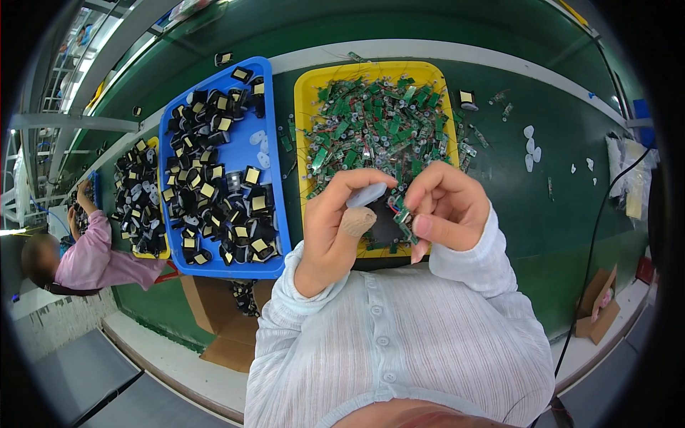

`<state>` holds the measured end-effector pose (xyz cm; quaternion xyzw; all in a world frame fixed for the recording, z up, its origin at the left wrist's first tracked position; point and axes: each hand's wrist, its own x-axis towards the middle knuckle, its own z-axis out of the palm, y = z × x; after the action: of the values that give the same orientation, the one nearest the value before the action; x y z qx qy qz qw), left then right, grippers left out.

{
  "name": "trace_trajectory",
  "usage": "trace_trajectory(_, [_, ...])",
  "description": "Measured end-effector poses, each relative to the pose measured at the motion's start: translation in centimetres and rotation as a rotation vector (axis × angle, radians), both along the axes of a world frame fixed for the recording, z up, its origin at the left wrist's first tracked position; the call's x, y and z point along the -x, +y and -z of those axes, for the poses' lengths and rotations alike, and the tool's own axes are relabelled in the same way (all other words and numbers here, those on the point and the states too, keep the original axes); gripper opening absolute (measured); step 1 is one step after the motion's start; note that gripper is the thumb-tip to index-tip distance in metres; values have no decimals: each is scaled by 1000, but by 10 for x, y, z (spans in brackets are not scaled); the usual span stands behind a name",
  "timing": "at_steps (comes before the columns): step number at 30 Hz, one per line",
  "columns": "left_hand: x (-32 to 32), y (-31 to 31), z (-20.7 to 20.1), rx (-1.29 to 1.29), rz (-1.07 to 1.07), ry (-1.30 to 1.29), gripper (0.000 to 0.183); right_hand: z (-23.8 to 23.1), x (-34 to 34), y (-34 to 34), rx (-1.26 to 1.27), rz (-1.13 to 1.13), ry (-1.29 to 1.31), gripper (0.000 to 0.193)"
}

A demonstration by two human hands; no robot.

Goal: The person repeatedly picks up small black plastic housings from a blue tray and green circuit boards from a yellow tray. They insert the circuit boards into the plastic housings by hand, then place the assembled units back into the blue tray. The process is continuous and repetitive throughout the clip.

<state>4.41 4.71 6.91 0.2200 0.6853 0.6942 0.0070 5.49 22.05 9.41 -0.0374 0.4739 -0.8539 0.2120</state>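
Note:
My left hand (pixel 330 227) is closed on a translucent whitish plastic cover (pixel 368 194), pinched near the fingertips. A tan wrap (pixel 358 222) covers the thumb tip. Close beside it, my right hand (pixel 457 208) pinches a small green circuit board (pixel 402 217) with thin red and dark wires. Both hands are over the near part of a yellow tray (pixel 302 96) heaped with similar wired boards. Something dark shows between the hands; whether it is held or lies in the tray I cannot tell.
At left stands a blue tray (pixel 241 146) of black housings with pale yellow pads. Beyond it is another yellow tray (pixel 165 242), near a co-worker in a pink sleeve (pixel 93 242). White covers (pixel 530 146) and loose boards lie at right. A black cable (pixel 594 235) and cardboard boxes (pixel 598 307) flank the bench.

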Motion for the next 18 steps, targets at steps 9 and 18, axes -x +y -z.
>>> trace_trajectory(9, [0, 3, 4, -161, -5, -102, 39, 4, 0, -3, 25, 48, -7, 16])
trace_trajectory(18, [0, 4, 2, -157, -43, -77, 40, 4, 2, -6, -9, 120, 14, 14])
